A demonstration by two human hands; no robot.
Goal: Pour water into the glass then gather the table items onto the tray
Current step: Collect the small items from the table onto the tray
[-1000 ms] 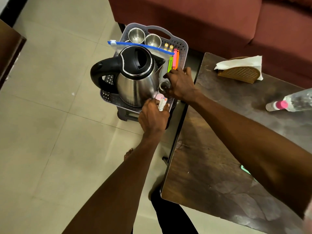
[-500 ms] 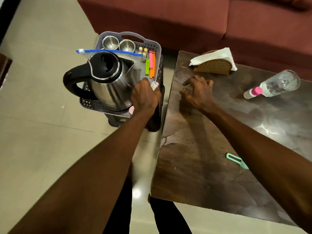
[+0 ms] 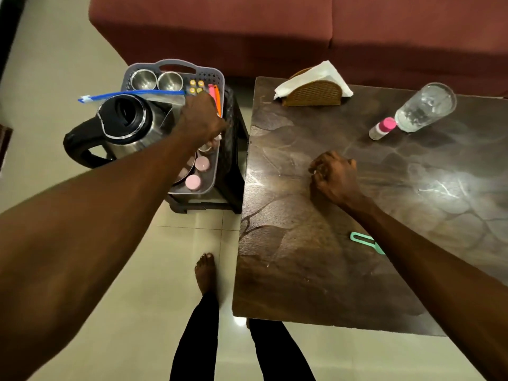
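A grey plastic tray (image 3: 176, 64) sits on a black stool left of the dark wooden table (image 3: 302, 270). It holds a steel kettle (image 3: 123, 122), two steel cups (image 3: 143, 79), a zip bag with a blue seal (image 3: 132, 93), orange and pink markers (image 3: 215, 97) and pink lids (image 3: 202, 163). My left hand (image 3: 200, 119) reaches into the tray's right side, fingers pointing down; whatever it holds is hidden. On the tabletop rests my right hand (image 3: 334, 174), curled into a fist with nothing showing in it. A clear bottle with a pink cap (image 3: 412, 111) lies on the table.
A woven napkin holder with white napkins (image 3: 313, 92) stands at the table's far edge. A teal tool (image 3: 362, 239) lies partly under my right forearm. A maroon sofa (image 3: 247, 28) runs behind the table and tray. My legs and a bare foot (image 3: 204, 273) stand on the tiled floor.
My right hand left the tray, crossed onto the table and curled into a fist. My left hand moved further into the tray's right side, past the kettle.
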